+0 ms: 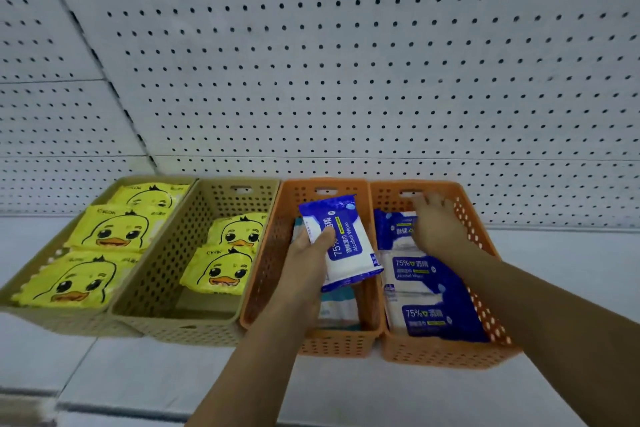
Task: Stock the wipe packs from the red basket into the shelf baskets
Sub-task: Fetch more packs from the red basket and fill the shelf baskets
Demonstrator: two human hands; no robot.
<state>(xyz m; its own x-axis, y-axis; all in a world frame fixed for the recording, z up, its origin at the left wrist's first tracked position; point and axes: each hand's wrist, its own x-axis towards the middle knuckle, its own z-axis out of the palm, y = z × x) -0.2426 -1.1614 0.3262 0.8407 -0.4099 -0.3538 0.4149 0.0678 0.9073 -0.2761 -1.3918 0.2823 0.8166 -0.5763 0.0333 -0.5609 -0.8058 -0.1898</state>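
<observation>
A: Centre of frame, lower half?
B: Left hand [306, 253], grasping a blue-and-white rectangular plastic alcohol wipe pack [346, 243]; pack tilted, above the left orange perforated plastic basket [273, 253], over pale packs [339, 308] lying inside.
A: Right of that?
B: Right hand [438, 222], palm down on the rearmost of three blue-and-white wipe packs [426, 288] in the right orange perforated plastic basket [446, 352], fingertips near the back wall; pinching or merely pressing, impossible to tell.
A: Lower left?
B: Two olive perforated plastic baskets [152, 288] with yellow duck-print packs [114, 229]: three in the left, two in the right. Behind, upper frame: white pegboard panel [346, 62].
</observation>
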